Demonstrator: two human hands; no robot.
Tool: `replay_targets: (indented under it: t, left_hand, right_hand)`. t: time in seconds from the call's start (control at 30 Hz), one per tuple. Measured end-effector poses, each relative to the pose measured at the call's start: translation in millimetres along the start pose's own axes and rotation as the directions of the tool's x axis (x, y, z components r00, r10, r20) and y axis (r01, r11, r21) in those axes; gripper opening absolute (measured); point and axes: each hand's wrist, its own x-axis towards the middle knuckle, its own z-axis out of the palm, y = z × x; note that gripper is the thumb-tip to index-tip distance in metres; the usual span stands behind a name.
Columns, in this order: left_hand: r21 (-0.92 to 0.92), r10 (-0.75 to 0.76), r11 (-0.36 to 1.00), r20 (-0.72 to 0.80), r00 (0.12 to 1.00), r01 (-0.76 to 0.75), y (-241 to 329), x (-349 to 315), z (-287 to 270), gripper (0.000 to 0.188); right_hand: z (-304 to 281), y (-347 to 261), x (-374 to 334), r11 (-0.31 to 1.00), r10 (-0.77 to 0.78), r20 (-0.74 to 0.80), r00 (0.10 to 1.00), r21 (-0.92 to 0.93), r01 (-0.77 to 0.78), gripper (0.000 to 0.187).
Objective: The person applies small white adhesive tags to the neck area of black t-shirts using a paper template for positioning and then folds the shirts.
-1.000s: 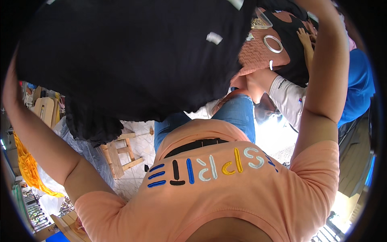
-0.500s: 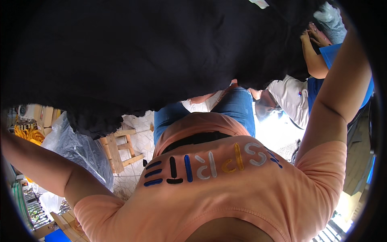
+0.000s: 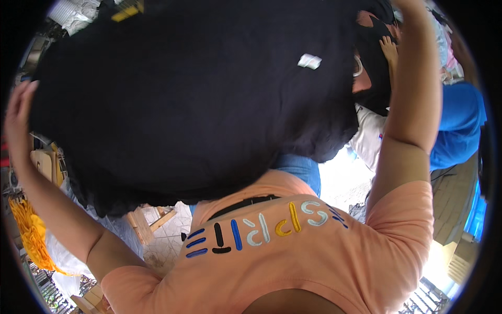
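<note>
A wide black cloth (image 3: 198,104) spreads before me and hangs over my lap, with a small white label (image 3: 310,61) on it. At its left edge is my left hand (image 3: 22,99), slightly blurred. Its fingers look stretched out and apart, tips beside the cloth; whether they touch it is hard to tell. My right arm reaches up along the right side, and my right hand (image 3: 409,4) is cut off by the top edge, its fingers hidden.
On the right sits another person in a blue top (image 3: 459,123), a hand (image 3: 388,49) resting on black fabric. Yellow fabric (image 3: 34,238) and clear plastic (image 3: 70,251) lie at the left. A small wooden frame (image 3: 144,225) stands on the tiled floor.
The black cloth has shifted, and its label and far left edge now show. My left hand has come into view at the left; the right forearm has swung inward.
</note>
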Motion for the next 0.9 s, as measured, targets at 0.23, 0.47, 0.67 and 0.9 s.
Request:
replay_targets:
  t: [0.23, 0.47, 0.67, 0.9]
  left_hand:
    - [-0.200, -0.097, 0.963, 0.359, 0.928, 0.178, 54.3, -28.4, 235.6, 0.026]
    - [0.040, -0.216, 0.973, 0.495, 0.842, 0.226, 67.9, -32.6, 312.4, 0.022]
    - [-0.555, -0.019, 0.811, 0.295, 0.955, 0.187, 222.8, 12.3, 332.7, 0.029]
    - [-0.412, -0.225, 0.811, 0.435, 0.872, 0.415, 304.5, 5.5, 359.9, 0.050]
  right_hand:
    - [173.8, 193.9, 11.6, 0.998, 0.043, 0.280, 0.959, 0.033, -0.054, 0.011]
    - [250.9, 208.5, -7.9, 0.928, 0.328, 0.167, 0.930, -0.241, -0.284, 0.019]
    - [243.5, 209.9, -7.0, 0.928, 0.344, 0.196, 0.918, -0.216, -0.302, 0.021]
    - [242.7, 204.0, -6.1, 0.926, 0.362, 0.172, 0.916, -0.181, -0.332, 0.021]
